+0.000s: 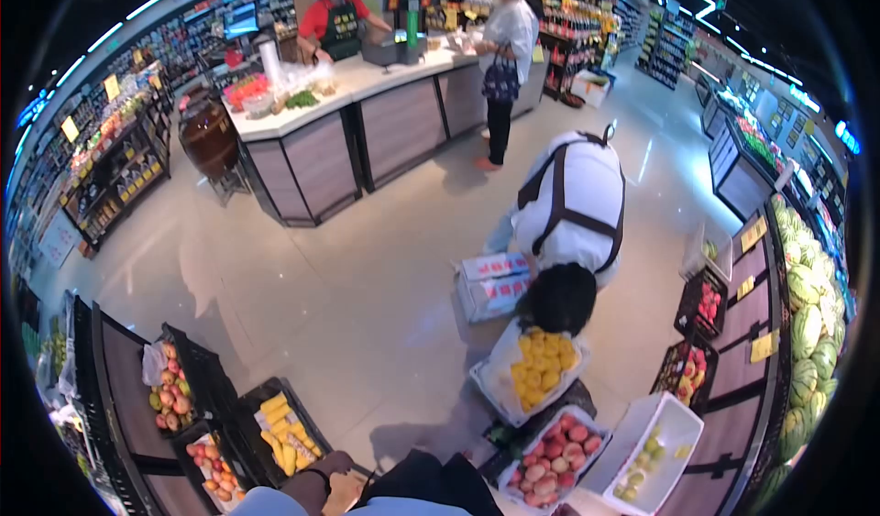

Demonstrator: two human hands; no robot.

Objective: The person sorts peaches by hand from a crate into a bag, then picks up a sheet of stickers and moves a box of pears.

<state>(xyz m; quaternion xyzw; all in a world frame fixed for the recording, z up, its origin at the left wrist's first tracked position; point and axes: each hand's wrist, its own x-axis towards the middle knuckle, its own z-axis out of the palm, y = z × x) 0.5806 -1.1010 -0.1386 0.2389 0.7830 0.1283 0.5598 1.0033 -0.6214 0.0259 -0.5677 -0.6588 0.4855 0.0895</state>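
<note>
My left hand (343,490) is low in the head view, beside my dark clothing, with a brown sleeve at the wrist. Its fingers are blurred, and nothing shows clearly in it. Nearest to it is a black crate (246,424) of long yellow produce (286,433) that looks like corn. My right hand does not show; only a small dark patch appears at the bottom edge near the peaches (554,456). Ahead of me, a bent-over person (573,204) in white with dark straps leans over a white crate (486,378) of yellow fruit (541,369).
A white carton (490,287) stands on the floor beside that person. At right are a foam box (680,424) with green fruit and a watermelon shelf (807,323). Apple-like fruit (170,392) sits at left. Two people stand at the counter (316,163) behind.
</note>
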